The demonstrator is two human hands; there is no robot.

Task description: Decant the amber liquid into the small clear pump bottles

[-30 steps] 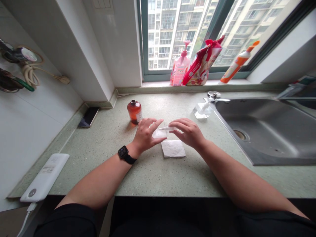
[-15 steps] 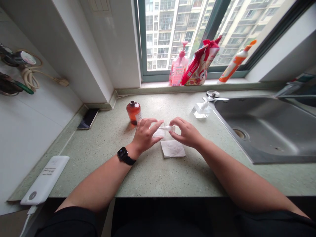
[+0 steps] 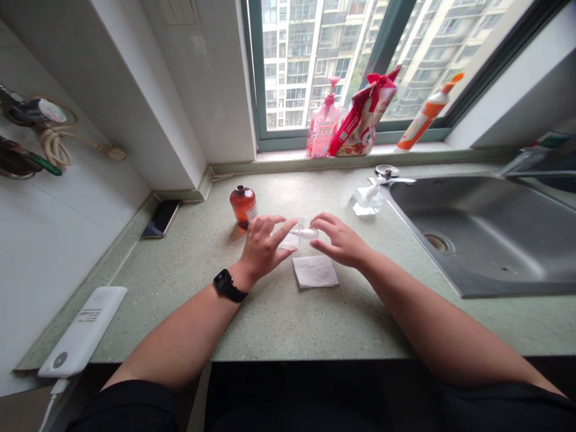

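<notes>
Container (image 3: pixel 290 241), clear: is held just beyond folded tissue (image 3: pixel 315 272) by the widely spread left hand (image 3: pixel 263 247), presumably for steadiness. Whitish fitting (image 3: pixel 308 233), beyond the same tissue, is flanked by the narrower right hand (image 3: pixel 342 243), grip unclear.

Held bottle (image 3: pixel 289 241): clear, glossy plastic. Amber bottle (image 3: pixel 242 207): glossy. Napkin (image 3: pixel 315 272): matt paper. Counter (image 3: pixel 270 324): stone-like, smooth. Sink (image 3: pixel 504 240): satin metal.

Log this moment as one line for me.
left hand: around clear bottle | right hand: at its right end, contact unclear | tissue: flat on counter | brown bottle: upright, beyond left hand
</notes>
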